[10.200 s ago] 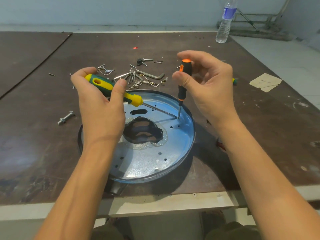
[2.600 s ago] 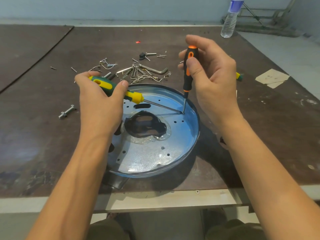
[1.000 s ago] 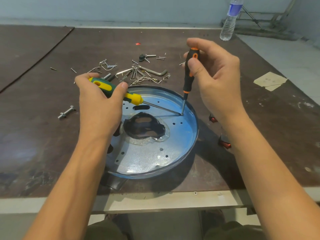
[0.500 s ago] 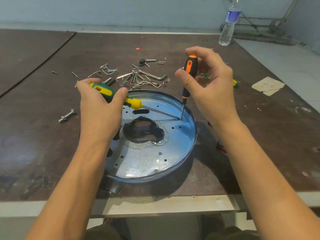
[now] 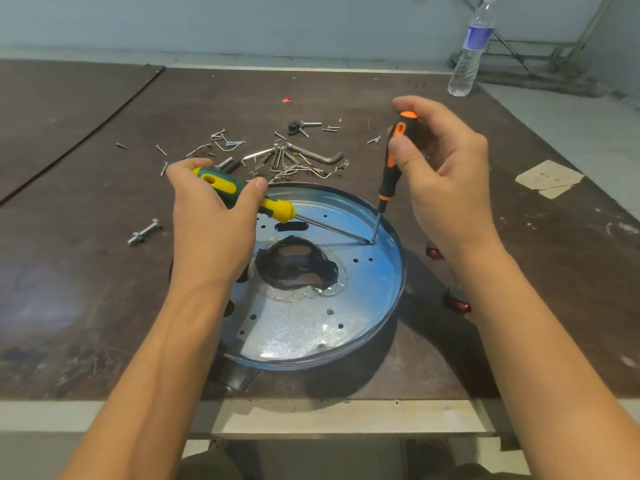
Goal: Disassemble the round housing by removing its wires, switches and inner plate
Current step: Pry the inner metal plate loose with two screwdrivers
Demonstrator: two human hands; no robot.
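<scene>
The round housing lies flat on the dark tabletop at the centre of the frame, close to the near edge, with its open side up. Its silvery inner plate shows small holes and a dark central opening ringed by clear film.

The left hand, left of centre, has its fingers curled tight round the handle of a green-and-yellow screwdriver, whose shaft slants down to the right across the plate. The right hand, right of centre, pinches the top of a black-and-orange screwdriver between fingers and thumb, holding it nearly upright. Both tips meet at one spot on the plate, just inside the right rim.

Behind the housing, loose screws and a hex key are scattered. A bolt lies at the left, a water bottle stands upper right, and a paper scrap lies at the right.
</scene>
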